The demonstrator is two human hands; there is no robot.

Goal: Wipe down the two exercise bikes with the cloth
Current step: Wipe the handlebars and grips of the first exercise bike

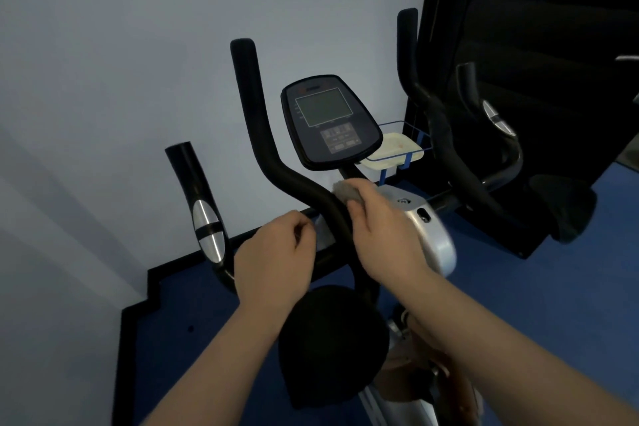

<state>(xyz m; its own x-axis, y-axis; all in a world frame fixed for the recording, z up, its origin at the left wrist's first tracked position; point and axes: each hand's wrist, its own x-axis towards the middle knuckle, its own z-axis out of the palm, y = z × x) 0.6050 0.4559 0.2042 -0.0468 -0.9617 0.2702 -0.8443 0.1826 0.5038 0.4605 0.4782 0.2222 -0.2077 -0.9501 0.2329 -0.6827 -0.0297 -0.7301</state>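
Observation:
The near exercise bike stands right in front of me, with its console [328,123], a black curved handlebar [262,149] and a black saddle [332,342] below. My right hand [383,235] holds a grey cloth [345,191] against the handlebar's bend, under the console. My left hand [276,256] sits just left of that bar with its fingers curled; whether it grips anything I cannot tell. A second bike's black handlebars [446,135] rise at the right.
A pale wall fills the left and back. A blue wire rack holding a white tray [394,150] stands behind the console. Dark equipment [539,45] towers at the right. Blue floor [553,287] spreads on the right and below.

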